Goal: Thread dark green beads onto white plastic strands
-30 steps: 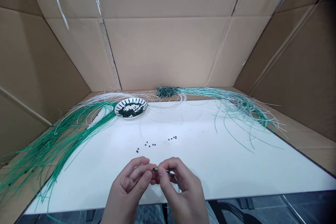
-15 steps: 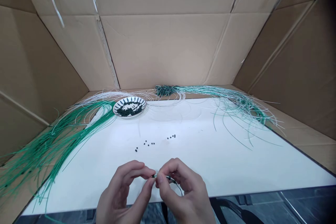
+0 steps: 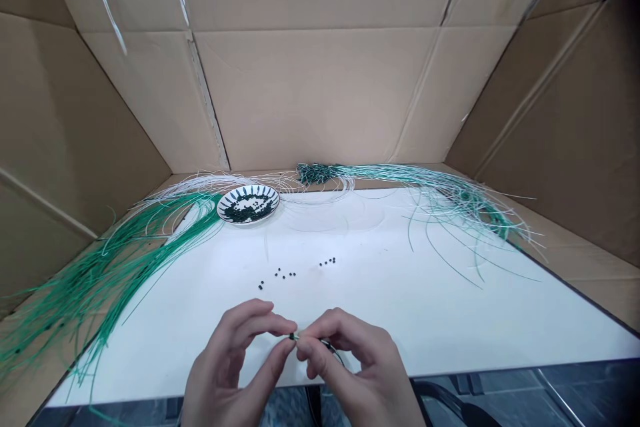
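Note:
My left hand (image 3: 235, 363) and my right hand (image 3: 357, 367) meet at the near edge of the white board (image 3: 400, 307). Thumb and forefinger of my left hand pinch a small dark bead (image 3: 291, 335). My right hand pinches a thin wire (image 3: 330, 345) whose tip meets the bead. Several loose dark beads (image 3: 286, 274) lie on the board just beyond my hands. A patterned dish (image 3: 249, 203) with many dark beads stands at the back left.
Green wires (image 3: 100, 273) fan out along the left side. A bundle of green and white wires (image 3: 450, 203) lies at the back right. White wires (image 3: 200, 183) curve behind the dish. Cardboard walls (image 3: 320, 93) close in the back and both sides.
My hands have drawn slightly nearer to me and lower. My left fingers have opened out a little, with the pinch on the bead kept.

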